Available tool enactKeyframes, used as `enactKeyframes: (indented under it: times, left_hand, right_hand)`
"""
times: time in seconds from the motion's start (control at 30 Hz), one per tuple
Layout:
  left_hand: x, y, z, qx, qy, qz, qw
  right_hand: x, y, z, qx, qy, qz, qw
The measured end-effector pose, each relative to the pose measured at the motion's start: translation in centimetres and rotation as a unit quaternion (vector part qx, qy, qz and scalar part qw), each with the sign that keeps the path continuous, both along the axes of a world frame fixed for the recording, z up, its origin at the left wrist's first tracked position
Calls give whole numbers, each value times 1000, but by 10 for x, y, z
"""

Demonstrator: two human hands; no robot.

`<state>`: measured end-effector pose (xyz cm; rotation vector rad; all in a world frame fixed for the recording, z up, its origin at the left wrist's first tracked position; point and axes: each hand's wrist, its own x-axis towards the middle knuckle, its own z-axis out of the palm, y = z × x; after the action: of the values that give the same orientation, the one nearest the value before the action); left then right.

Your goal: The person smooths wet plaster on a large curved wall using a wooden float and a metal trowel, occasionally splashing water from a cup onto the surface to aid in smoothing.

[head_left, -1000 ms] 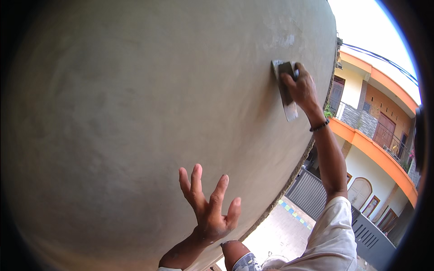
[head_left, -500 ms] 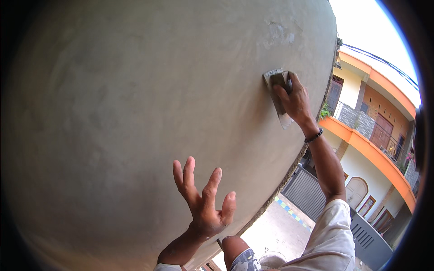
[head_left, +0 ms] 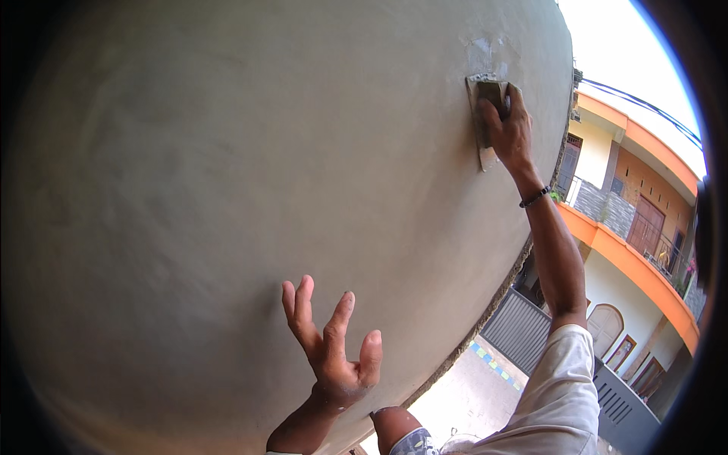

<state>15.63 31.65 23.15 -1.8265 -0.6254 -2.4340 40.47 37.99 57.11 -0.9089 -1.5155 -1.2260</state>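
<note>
A broad grey plastered wall [head_left: 227, 167] fills most of the view. My right hand [head_left: 512, 133] reaches high toward the wall's right side, its fingers wrapped round the dark block grip of a plastering trowel [head_left: 480, 125]. The flat blade lies against the plaster, just below a rough, paler patch [head_left: 485, 57]. Some whitish residue shows along the blade's top end. Lower down, my left hand [head_left: 337, 356] is raised in front of the wall with its fingers spread, holding nothing. Whether its fingertips touch the plaster I cannot tell.
At the right the wall ends in a ragged edge [head_left: 500, 292]. Past it lie a paved street [head_left: 478, 394], a grey metal gate [head_left: 517, 330] and an orange-trimmed two-storey house [head_left: 607, 235]. Overhead cables [head_left: 644, 102] cross the sky. My bent knee [head_left: 396, 426] shows at the bottom.
My right hand has slid the trowel up and slightly right, closer to the pale patch. My left hand sits a little lower and further left in view, still spread.
</note>
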Motion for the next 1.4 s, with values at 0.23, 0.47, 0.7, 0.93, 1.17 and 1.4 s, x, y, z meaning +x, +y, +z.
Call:
enactKeyframes:
  times: [0.23, 0.47, 0.7, 0.93, 1.17, 1.4]
  left_hand:
    - [-2, -6, -8, 28, -17, -41, 999]
    - [16, -24, 0, 67, -4, -49, 997]
    - [19, -13, 22, 48, 49, -2, 998]
    - [-8, 7, 89, 137, 135, 144, 971]
    - [-18, 21, 133, 176, 222, 244, 927]
    - [-54, 17, 140, 170, 228, 257, 924]
  right_hand:
    - [-8, -6, 41, 23, 43, -23, 999]
    - [-7, 1, 95, 64, 69, -9, 996]
    - [36, 4, 77, 61, 46, -42, 996]
    - [6, 4, -12, 72, -114, 61, 989]
    - [60, 5, 124, 63, 178, 20, 982]
    - [11, 17, 20, 26, 90, 10, 996]
